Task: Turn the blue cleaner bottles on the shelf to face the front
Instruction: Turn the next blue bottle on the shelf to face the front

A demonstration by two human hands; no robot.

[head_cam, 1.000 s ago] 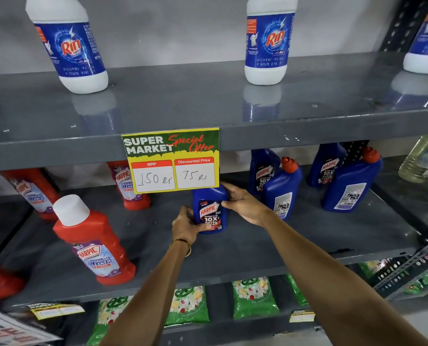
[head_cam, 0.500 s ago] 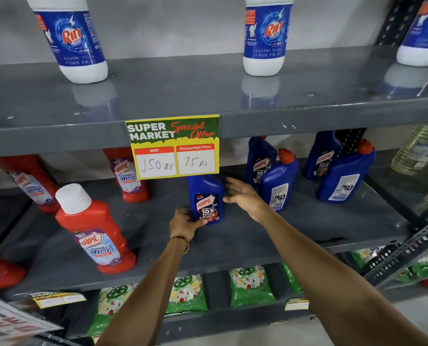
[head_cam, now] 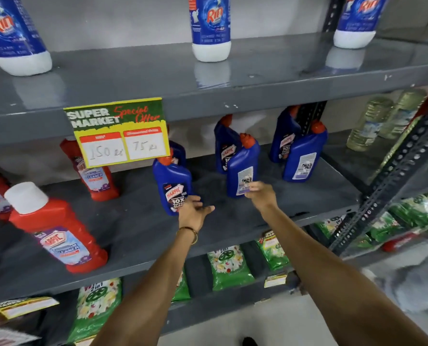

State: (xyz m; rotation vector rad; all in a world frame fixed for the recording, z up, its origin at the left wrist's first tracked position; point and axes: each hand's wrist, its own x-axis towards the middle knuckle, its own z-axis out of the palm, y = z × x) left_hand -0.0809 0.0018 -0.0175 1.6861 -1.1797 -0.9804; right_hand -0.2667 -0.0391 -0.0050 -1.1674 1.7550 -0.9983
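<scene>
Several blue cleaner bottles with red caps stand on the middle grey shelf (head_cam: 270,221). The nearest blue bottle (head_cam: 173,188) shows its front label. My left hand (head_cam: 194,211) hovers at its lower right, fingers apart and holding nothing. A second blue bottle (head_cam: 242,168) shows its white back label; my right hand (head_cam: 260,195) grips its lower right corner, thumb on the label. Behind it a blue bottle (head_cam: 224,146) shows its front label. Farther right, one blue bottle (head_cam: 304,156) shows its back label in front of another (head_cam: 282,142).
A yellow and green price sign (head_cam: 118,132) hangs from the upper shelf edge and hides part of a rear blue bottle (head_cam: 179,152). Red cleaner bottles (head_cam: 55,228) stand at the left. White and blue bottles (head_cam: 210,26) line the top shelf. Green packets (head_cam: 229,268) lie below.
Both hands have let go of the nearest blue bottle, which now stands facing front. My right hand has moved right to the second bottle; the view has shifted lower and closer.
</scene>
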